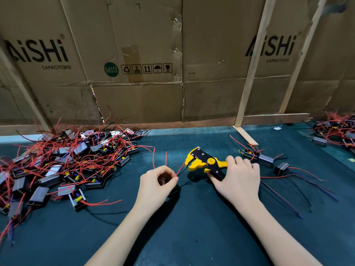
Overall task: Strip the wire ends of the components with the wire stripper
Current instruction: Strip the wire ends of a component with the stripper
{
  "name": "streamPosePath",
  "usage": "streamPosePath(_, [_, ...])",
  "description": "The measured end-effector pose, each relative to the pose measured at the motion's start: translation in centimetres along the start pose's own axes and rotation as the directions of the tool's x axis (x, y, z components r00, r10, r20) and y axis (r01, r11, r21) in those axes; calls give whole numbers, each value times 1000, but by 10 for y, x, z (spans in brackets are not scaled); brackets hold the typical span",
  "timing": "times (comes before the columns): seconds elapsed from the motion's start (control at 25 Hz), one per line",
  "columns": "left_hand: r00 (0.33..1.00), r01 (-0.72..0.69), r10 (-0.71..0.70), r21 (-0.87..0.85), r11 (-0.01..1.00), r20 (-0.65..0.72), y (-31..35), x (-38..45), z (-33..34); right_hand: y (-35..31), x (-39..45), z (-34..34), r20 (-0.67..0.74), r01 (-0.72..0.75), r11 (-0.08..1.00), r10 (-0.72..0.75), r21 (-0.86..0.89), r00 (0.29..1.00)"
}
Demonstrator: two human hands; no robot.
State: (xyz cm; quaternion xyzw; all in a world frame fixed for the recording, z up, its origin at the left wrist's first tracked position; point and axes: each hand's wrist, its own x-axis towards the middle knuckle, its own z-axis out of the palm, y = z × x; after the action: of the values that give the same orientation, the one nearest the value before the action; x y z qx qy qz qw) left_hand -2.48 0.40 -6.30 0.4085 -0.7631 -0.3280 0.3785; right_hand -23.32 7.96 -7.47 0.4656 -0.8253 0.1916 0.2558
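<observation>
Pinched in the left hand [156, 182] is a red wire [180, 168]; a yellow-and-black wire stripper [206, 163] is gripped by the right hand [237, 176] above the tabletop [192, 217], jaws apart.

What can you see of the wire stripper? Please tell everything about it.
The wire stripper is yellow and black, apparently plastic grips on dark metal plates, with a round yellow knob at its middle. The right hand grips its handles. Its head points left, above the green mat, and its jaws stand slightly apart. A red wire and a black one, pinched by the left hand, reach the jaws; whether they are already clamped, I cannot tell.
</observation>
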Motion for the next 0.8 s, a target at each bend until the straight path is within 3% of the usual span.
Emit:
streamPosePath(0.28, [1000, -20, 20, 3, 1000, 3, -3, 4, 1, -3, 0, -5, 4, 43, 999, -43, 20, 999])
streamPosePath(0.52, [999, -48, 48, 7, 999, 5, -3, 3, 0, -4, 2, -7, 155, -15, 999, 22, -46, 988])
streamPosePath(0.68, [999, -45, 45, -2, 999, 10, -2, 1, -2, -1, 2, -7, 34, 34, 999, -34, -7, 999])
streamPosePath(0.8, [999, -33, 34, -9, 999, 15, -3, 1, -3, 7, 2, -4, -31, -9, 1000, 9, -3, 999])
